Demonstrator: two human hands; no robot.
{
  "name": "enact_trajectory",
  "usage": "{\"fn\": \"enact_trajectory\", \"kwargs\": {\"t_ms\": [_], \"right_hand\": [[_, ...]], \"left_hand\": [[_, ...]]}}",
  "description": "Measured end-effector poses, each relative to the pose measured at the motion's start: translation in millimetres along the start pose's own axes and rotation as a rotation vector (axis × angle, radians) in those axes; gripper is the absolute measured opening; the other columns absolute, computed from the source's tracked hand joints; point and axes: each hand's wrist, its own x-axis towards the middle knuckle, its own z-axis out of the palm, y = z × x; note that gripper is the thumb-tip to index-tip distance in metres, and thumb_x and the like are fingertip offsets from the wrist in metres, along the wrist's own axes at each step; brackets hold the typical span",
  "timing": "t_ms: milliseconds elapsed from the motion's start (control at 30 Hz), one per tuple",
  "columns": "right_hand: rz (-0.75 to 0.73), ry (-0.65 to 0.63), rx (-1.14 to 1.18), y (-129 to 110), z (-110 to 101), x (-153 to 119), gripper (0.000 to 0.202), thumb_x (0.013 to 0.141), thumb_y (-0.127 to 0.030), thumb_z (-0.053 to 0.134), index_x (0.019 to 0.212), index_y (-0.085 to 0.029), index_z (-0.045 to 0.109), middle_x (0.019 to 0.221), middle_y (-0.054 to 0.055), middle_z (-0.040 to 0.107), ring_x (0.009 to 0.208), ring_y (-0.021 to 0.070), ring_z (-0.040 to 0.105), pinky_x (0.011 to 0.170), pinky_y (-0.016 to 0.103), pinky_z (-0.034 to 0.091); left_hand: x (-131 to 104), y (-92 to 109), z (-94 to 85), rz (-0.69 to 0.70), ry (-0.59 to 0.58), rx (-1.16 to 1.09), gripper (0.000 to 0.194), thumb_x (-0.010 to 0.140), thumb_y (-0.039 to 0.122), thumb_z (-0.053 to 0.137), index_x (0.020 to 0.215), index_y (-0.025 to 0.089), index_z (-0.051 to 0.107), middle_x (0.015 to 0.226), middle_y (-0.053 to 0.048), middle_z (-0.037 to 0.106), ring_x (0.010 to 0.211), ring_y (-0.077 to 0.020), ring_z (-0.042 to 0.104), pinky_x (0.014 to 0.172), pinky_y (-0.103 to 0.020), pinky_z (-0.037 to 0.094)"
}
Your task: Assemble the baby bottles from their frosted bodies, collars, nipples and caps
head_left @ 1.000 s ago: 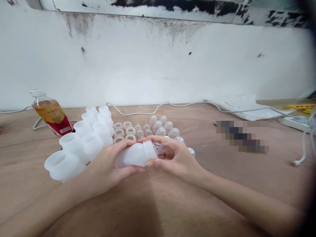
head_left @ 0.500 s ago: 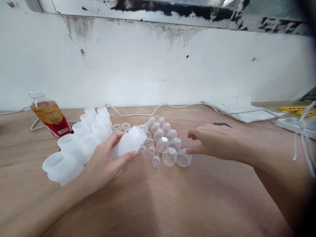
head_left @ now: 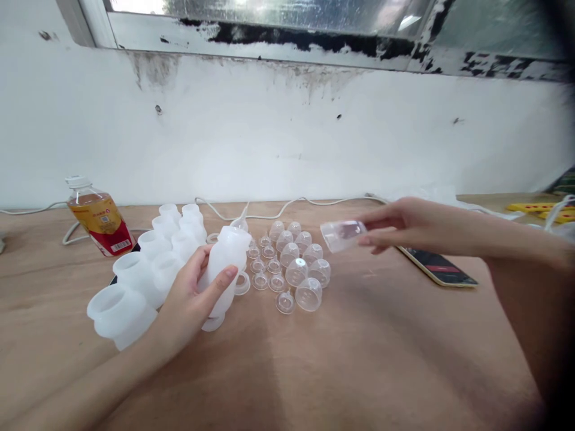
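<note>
A frosted white bottle [head_left: 223, 263] is gripped in my left hand [head_left: 193, 296], tilted slightly, with a clear pointed nipple [head_left: 240, 221] at its top. My right hand [head_left: 386, 226] pinches a clear cap [head_left: 340, 235] by one end, raised above the wooden table. Between the hands stand several clear domed caps [head_left: 297, 272] in rows. Small clear nipples [head_left: 274, 282] lie just left of them, and a ring [head_left: 242, 283] shows beside the held bottle. More white bottles [head_left: 121, 308] with open mouths stand left of my left hand.
A drink bottle [head_left: 104, 221] with a red and yellow label stands at the back left. A phone [head_left: 442, 267] lies under my right forearm. A white cable [head_left: 287, 206] runs along the wall, and yellow items [head_left: 532, 208] lie far right.
My right hand has taken the front right clear cap and lifted it up and away from the rows. The bottle in my left hand is now more upright. More of the phone shows.
</note>
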Motion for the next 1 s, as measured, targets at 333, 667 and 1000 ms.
{"fn": "enact_trajectory", "kwargs": {"t_ms": [333,667,1000], "right_hand": [[-0.083,-0.217,0.916,-33,69,44,0.04,0.078,-0.028,0.056,0.114,-0.015,0.045,0.104,0.012,0.059,0.092,0.0192,0.059,0.063,0.024,0.052],[-0.111,-0.287,0.926,-32,70,41,0.038,0.079,-0.029,0.055,0.113,-0.015,0.046,0.105,0.012,0.058,0.092,0.0184,0.059,0.064,0.023,0.05],[-0.193,-0.207,0.844,-42,70,43,0.037,0.075,-0.029,0.058,0.111,-0.019,0.054,0.103,0.005,0.058,0.085,0.0128,0.056,0.067,0.024,0.051]], "left_hand": [[0,-23,7.7,-0.107,-0.075,-0.176,0.038,0.08,0.044,0.046,0.108,0.019,0.038,0.105,-0.007,0.056,0.094,-0.0216,0.054,0.063,-0.026,0.043],[1,-21,9.5,-0.102,-0.073,-0.173,0.035,0.081,0.043,0.045,0.106,0.02,0.038,0.104,-0.006,0.056,0.097,-0.0216,0.052,0.065,-0.026,0.043],[-1,-24,10.6,-0.005,-0.151,-0.1,0.036,0.08,0.04,0.049,0.109,0.021,0.039,0.113,-0.007,0.052,0.101,-0.0212,0.051,0.083,-0.033,0.042]]}}
